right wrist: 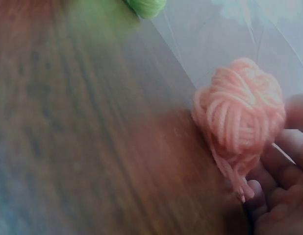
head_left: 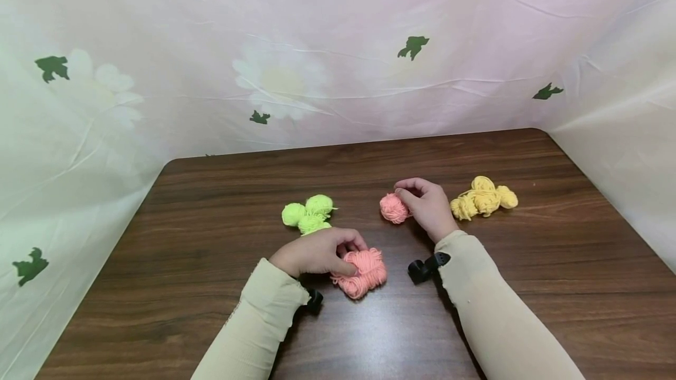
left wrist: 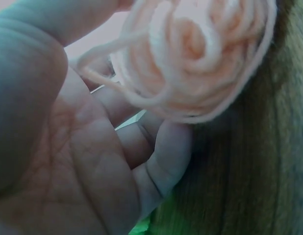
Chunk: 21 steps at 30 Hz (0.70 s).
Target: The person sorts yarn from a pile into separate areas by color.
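Note:
A bundle of thick pink yarn (head_left: 364, 272) lies at the near middle of the table, gripped by my left hand (head_left: 324, 254). The left wrist view shows its looped strands (left wrist: 195, 63) close up between thumb and fingers. Farther back, my right hand (head_left: 429, 207) holds a smaller pink yarn ball (head_left: 394, 209) by its right side, thumb and forefinger at its upper edge. In the right wrist view the ball (right wrist: 242, 107) has loose strands hanging at its lower end, and curled fingers (right wrist: 281, 166) meet its right side.
Several lime-green yarn balls (head_left: 311, 214) lie grouped just beyond my left hand. Several yellow yarn balls (head_left: 484, 198) sit together right of my right hand. Flowered cloth (head_left: 327, 63) hangs around the dark wooden table (head_left: 211, 210).

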Each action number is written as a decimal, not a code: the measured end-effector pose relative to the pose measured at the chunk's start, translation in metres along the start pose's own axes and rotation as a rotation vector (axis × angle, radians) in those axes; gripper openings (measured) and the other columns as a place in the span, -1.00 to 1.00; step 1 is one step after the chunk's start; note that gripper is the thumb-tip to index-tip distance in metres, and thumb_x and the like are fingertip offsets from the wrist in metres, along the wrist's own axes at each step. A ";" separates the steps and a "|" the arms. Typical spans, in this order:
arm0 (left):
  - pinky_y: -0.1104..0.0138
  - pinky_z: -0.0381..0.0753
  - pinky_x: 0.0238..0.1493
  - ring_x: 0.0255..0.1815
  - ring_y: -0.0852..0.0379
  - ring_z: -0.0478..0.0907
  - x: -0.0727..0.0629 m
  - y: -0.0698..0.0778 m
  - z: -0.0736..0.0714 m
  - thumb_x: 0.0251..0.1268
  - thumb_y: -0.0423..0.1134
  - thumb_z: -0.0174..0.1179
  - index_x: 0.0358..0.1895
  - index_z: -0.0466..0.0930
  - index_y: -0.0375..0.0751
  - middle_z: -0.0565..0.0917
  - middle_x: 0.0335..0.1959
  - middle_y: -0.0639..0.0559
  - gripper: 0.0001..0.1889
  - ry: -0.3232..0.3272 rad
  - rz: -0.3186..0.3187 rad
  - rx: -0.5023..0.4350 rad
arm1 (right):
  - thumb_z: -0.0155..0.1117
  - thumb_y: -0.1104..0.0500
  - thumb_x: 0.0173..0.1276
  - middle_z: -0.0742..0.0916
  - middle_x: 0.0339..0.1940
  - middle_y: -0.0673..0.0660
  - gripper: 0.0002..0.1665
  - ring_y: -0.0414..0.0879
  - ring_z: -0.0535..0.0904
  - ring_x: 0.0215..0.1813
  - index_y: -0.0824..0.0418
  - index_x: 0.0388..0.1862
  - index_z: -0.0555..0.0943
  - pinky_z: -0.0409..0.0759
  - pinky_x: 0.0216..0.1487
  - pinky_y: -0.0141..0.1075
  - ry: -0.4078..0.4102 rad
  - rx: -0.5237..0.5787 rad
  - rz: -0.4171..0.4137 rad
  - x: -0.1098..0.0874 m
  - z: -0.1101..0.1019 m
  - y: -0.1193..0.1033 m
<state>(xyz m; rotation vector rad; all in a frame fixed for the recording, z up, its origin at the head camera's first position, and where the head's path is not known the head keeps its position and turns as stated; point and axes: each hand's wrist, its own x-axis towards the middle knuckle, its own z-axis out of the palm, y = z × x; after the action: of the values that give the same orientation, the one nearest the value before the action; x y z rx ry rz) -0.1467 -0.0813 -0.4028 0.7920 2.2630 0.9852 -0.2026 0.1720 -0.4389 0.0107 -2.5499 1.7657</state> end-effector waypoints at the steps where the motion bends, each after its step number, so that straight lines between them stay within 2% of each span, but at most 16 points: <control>1: 0.38 0.53 -0.17 -0.26 0.25 0.53 0.000 0.000 0.000 0.13 -0.37 0.38 -0.05 0.63 -0.04 0.62 -0.27 0.19 -0.69 0.001 -0.001 0.000 | 0.28 0.11 0.45 0.73 -0.06 0.17 -0.71 -0.12 0.55 -0.17 0.24 0.03 0.69 0.52 -0.27 -0.43 -0.005 -0.015 -0.001 0.000 0.000 0.001; 15: 0.39 0.52 -0.26 -0.34 0.24 0.51 0.002 -0.004 -0.001 0.14 -0.41 0.37 -0.07 0.64 -0.07 0.61 -0.36 0.17 -0.71 0.025 0.033 -0.050 | 0.28 0.10 0.44 0.73 -0.15 0.16 -0.71 -0.10 0.56 -0.27 0.24 0.01 0.70 0.55 -0.33 -0.39 -0.008 -0.075 -0.007 0.002 -0.001 0.004; 21: 0.37 0.54 -0.22 -0.31 0.23 0.52 0.002 -0.004 -0.001 0.18 -0.40 0.38 -0.07 0.63 -0.06 0.62 -0.35 0.17 -0.73 0.054 0.043 -0.085 | 0.28 0.09 0.44 0.72 -0.18 0.16 -0.71 -0.10 0.55 -0.29 0.24 0.00 0.70 0.55 -0.34 -0.38 -0.005 -0.079 -0.001 0.002 -0.001 0.003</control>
<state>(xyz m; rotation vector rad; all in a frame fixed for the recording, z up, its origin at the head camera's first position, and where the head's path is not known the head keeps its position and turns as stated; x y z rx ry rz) -0.1503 -0.0826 -0.4062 0.7887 2.2417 1.1276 -0.2042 0.1742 -0.4411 0.0145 -2.6209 1.6653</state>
